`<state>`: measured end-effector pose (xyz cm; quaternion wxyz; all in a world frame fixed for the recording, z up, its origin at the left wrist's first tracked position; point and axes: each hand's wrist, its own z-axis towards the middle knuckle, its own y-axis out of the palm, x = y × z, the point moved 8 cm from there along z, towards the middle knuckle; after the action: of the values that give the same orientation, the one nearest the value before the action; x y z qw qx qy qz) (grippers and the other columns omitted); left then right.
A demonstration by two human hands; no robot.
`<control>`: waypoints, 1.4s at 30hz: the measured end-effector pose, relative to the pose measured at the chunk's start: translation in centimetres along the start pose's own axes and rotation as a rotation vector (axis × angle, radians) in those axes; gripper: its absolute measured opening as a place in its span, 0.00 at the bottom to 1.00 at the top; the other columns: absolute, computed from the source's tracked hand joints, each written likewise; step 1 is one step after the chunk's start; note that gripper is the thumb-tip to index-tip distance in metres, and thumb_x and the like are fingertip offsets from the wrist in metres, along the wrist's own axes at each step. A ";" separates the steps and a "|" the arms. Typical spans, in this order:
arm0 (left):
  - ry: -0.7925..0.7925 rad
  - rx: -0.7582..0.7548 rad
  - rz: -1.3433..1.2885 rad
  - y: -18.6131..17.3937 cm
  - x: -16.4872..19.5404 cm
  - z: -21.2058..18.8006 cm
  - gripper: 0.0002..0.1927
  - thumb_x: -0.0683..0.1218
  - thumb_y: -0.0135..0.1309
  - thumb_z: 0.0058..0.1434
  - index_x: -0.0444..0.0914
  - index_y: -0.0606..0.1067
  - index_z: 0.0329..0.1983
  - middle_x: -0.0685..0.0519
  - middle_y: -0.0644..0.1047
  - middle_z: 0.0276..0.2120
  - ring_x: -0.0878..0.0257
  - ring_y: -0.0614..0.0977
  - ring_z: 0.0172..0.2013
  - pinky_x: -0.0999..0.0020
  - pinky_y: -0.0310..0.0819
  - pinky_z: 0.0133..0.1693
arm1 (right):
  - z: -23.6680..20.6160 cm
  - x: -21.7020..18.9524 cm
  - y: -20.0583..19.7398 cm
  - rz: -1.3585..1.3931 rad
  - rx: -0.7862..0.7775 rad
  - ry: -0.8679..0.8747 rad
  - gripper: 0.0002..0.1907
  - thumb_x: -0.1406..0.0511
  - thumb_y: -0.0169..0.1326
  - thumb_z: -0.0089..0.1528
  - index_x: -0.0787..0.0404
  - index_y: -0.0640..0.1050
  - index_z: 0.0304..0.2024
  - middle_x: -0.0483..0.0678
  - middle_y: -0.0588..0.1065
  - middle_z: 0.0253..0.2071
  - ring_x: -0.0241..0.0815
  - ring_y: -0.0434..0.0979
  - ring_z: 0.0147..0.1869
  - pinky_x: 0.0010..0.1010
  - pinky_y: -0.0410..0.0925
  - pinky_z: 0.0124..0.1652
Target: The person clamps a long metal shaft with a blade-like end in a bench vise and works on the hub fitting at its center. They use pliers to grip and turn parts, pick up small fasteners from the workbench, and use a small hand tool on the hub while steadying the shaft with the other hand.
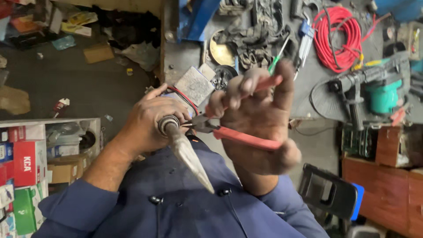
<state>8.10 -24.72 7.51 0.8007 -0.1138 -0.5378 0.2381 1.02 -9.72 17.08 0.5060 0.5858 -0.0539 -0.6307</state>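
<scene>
While braced close above the blue shirt [185, 207], clamped in the left hand [147, 123]: a round-headed metal tool [183, 147], apparently kept at chest height for steadiness. Wrapped around the spread handles of red-handled pliers [238, 134], the right hand [260, 119], nose brought in from the right to meet the tool's head. Long axis of the tool slanting from the fist down and right, tapered silver tip towards the shirt. Behind, a cluttered tabletop [176, 57] with a red cable coil [337, 37] and a green power drill [379, 90].
</scene>
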 end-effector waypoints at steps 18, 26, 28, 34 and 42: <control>0.055 -0.003 0.066 1.5 -2.4 -1.9 0.20 0.48 0.71 0.46 0.37 0.78 0.39 0.48 0.82 0.42 0.54 0.83 0.49 0.44 0.65 0.67 | 1.6 1.8 2.0 0.013 -0.175 0.042 0.26 0.54 0.60 0.67 0.58 0.65 0.58 0.51 0.65 0.41 0.38 0.63 0.35 0.29 0.61 0.35; 0.042 0.018 0.089 2.0 -3.3 -2.1 0.15 0.46 0.70 0.45 0.40 0.78 0.35 0.50 0.82 0.40 0.56 0.84 0.47 0.42 0.66 0.66 | 2.8 1.8 1.9 0.024 -0.208 0.108 0.26 0.54 0.61 0.67 0.58 0.64 0.58 0.50 0.64 0.42 0.37 0.63 0.37 0.27 0.60 0.34; 0.027 0.025 0.072 1.9 -3.3 -2.2 0.16 0.47 0.70 0.46 0.40 0.77 0.34 0.51 0.82 0.40 0.57 0.84 0.47 0.42 0.66 0.66 | 2.9 1.8 1.8 0.018 -0.209 0.139 0.26 0.54 0.60 0.67 0.58 0.64 0.57 0.50 0.64 0.42 0.37 0.63 0.36 0.27 0.60 0.35; 0.020 0.014 0.126 1.8 -3.0 -1.2 0.08 0.43 0.65 0.55 0.42 0.78 0.35 0.53 0.83 0.43 0.58 0.85 0.50 0.43 0.65 0.69 | 3.2 1.8 1.5 0.000 -0.241 0.170 0.27 0.54 0.60 0.67 0.57 0.64 0.59 0.50 0.65 0.42 0.36 0.62 0.36 0.27 0.61 0.36; -0.036 0.029 0.140 1.4 -1.2 -0.4 0.13 0.46 0.70 0.48 0.44 0.80 0.36 0.56 0.83 0.41 0.59 0.84 0.51 0.45 0.66 0.68 | 3.5 2.5 1.8 -0.038 -0.280 0.277 0.30 0.53 0.61 0.68 0.58 0.63 0.63 0.47 0.64 0.40 0.34 0.61 0.37 0.24 0.59 0.38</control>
<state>7.72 -24.09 5.81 0.7737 -0.1354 -0.5395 0.3033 -0.22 -14.16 17.66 0.5730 0.5920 0.1156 -0.5549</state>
